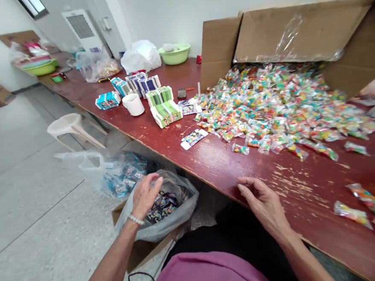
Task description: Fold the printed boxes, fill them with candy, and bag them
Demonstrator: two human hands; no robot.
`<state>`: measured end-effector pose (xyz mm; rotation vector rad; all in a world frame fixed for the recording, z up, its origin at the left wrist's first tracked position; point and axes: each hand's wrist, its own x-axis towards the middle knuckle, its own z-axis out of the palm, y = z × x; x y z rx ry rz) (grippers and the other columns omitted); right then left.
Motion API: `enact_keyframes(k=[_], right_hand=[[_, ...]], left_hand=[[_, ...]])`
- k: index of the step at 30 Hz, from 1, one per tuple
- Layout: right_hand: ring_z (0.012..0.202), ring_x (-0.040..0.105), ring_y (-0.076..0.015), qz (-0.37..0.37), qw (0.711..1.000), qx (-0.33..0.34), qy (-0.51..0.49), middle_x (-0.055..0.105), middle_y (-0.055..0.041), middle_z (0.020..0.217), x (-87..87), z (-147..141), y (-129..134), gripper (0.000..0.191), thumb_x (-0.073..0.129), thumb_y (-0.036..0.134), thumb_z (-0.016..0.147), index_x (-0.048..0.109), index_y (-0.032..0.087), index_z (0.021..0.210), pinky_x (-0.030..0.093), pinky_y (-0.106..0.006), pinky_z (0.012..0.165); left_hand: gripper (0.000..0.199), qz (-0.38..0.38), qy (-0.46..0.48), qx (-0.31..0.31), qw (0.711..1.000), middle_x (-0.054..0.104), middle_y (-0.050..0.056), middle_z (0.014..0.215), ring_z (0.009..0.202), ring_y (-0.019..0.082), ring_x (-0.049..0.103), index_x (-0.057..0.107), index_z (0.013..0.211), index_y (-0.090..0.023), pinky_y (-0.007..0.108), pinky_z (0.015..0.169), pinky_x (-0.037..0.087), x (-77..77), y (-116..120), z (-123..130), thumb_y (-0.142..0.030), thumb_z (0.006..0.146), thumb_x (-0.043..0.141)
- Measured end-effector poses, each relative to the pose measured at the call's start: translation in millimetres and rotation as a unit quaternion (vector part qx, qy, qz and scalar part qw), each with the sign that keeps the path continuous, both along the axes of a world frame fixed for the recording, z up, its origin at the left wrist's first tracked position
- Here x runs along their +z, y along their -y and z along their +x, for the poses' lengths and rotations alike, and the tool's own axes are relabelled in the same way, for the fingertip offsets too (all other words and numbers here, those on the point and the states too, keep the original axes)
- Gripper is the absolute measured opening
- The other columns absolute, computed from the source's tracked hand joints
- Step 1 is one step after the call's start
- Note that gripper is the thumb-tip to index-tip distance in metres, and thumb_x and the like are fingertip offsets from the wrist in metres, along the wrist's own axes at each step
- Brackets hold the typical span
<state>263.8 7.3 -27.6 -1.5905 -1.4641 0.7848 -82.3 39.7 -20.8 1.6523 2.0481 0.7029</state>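
Observation:
My left hand [146, 195], a beaded bracelet at its wrist, hovers over a clear plastic bag [186, 209] set in a cardboard box. Nothing shows in its fingers, which are bent and apart from the thumb. Dark, colourful small boxes or packets [164, 205] lie inside that bag. At the table's near edge is my right hand [264, 201], loosely curled with the thumb off the fingers and nothing visible in it. Beyond it, a flat dark printed small carton [194, 138] with white flaps lies on the red table [218, 164]. A large heap of clear-wrapped colourful candies [278, 104] spills from an open cardboard box [289, 35].
Banded stacks of green cartons [164, 108] and blue cartons [108, 100] stand near a white mug [133, 105]. A bag of blue packets [121, 175] sits on the floor by a white stool [74, 127]. Loose candies [351, 214] lie at right.

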Motion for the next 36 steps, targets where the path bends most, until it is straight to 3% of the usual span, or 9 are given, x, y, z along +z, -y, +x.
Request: enact_keyframes(k=[3,6,9,12,17,20,25,30,36], right_hand=[[0.082,0.066,-0.0217,0.004,1.000,0.009,0.025,0.071,-0.0073,0.095,-5.0,1,-2,0.029,0.056,0.043,0.091,0.067,0.019,0.102,0.050,-0.036,0.080],[0.084,0.066,-0.0219,0.020,0.999,0.018,0.045,0.071,-0.0074,0.096,-5.7,3,-1,0.026,0.056,0.041,0.092,0.067,0.019,0.100,0.050,-0.036,0.080],[0.081,0.066,-0.0213,0.031,0.999,0.011,0.043,0.071,-0.0073,0.094,-4.0,4,1,0.025,0.056,0.040,0.092,0.068,0.019,0.099,0.051,-0.034,0.075],[0.079,0.065,-0.0208,0.042,0.999,0.008,0.034,0.070,-0.0069,0.092,-3.4,4,1,0.024,0.056,0.039,0.092,0.067,0.019,0.098,0.050,-0.033,0.074],[0.081,0.066,-0.0213,0.055,0.998,0.012,0.040,0.070,-0.0067,0.092,-5.9,4,-1,0.022,0.056,0.038,0.092,0.067,0.019,0.098,0.050,-0.033,0.077],[0.080,0.066,-0.0214,0.060,0.997,0.016,0.044,0.070,-0.0073,0.092,-6.6,4,-1,0.022,0.054,0.036,0.093,0.066,0.019,0.098,0.050,-0.034,0.077],[0.081,0.066,-0.0218,0.067,0.996,0.021,0.050,0.070,-0.0079,0.093,-4.2,2,-1,0.021,0.053,0.034,0.093,0.067,0.019,0.098,0.051,-0.034,0.076],[0.080,0.065,-0.0221,0.066,0.997,0.013,0.037,0.071,-0.0077,0.091,-3.5,2,-1,0.021,0.054,0.035,0.092,0.067,0.020,0.097,0.051,-0.036,0.077],[0.072,0.064,-0.0193,-0.049,0.990,-0.024,-0.132,0.071,-0.0059,0.087,6.2,-2,-7,0.037,0.063,0.048,0.084,0.065,0.018,0.105,0.050,-0.031,0.063]], left_hand=[[0.039,0.070,-0.093,-0.068,0.991,0.064,0.009,0.125,0.117,0.025,0.054,0.062,0.118,-0.022,0.036,0.107,0.034,14.0,-46,32,-0.047,0.094,0.044],[0.051,0.030,-0.180,-0.088,0.979,0.056,0.013,0.133,0.122,0.030,0.048,0.051,0.136,-0.022,0.042,0.103,0.036,26.5,-107,73,-0.052,0.095,0.043],[0.056,-0.010,-0.192,-0.097,0.977,0.057,0.017,0.127,0.121,0.038,0.047,0.061,0.123,-0.021,0.048,0.097,0.039,32.1,-158,98,-0.060,0.082,0.060],[0.056,-0.045,-0.189,-0.103,0.975,0.062,0.015,0.120,0.116,0.037,0.052,0.066,0.110,-0.021,0.044,0.092,0.041,32.2,-183,101,-0.060,0.071,0.073],[0.039,-0.068,-0.156,-0.108,0.979,0.070,0.006,0.104,0.098,0.025,0.062,0.065,0.099,-0.022,0.031,0.080,0.044,28.6,-181,97,-0.050,0.073,0.073],[0.039,-0.051,-0.138,-0.098,0.984,0.068,0.008,0.110,0.103,0.025,0.062,0.061,0.108,-0.021,0.031,0.084,0.043,27.9,-174,98,-0.043,0.078,0.070],[0.062,-0.060,-0.089,-0.087,0.990,0.060,0.016,0.125,0.116,0.036,0.056,0.061,0.106,-0.019,0.039,0.092,0.042,38.1,-186,97,-0.037,0.054,0.087],[0.051,-0.069,0.026,-0.086,0.994,0.069,0.006,0.097,0.104,0.030,0.061,0.059,0.083,-0.019,0.036,0.086,0.047,50.1,-196,98,-0.025,0.042,0.090],[0.038,-0.095,0.246,-0.132,0.956,0.068,0.001,0.076,0.068,0.017,0.065,0.058,0.084,-0.017,0.030,0.065,0.054,46.8,-130,118,-0.039,0.063,0.079]])
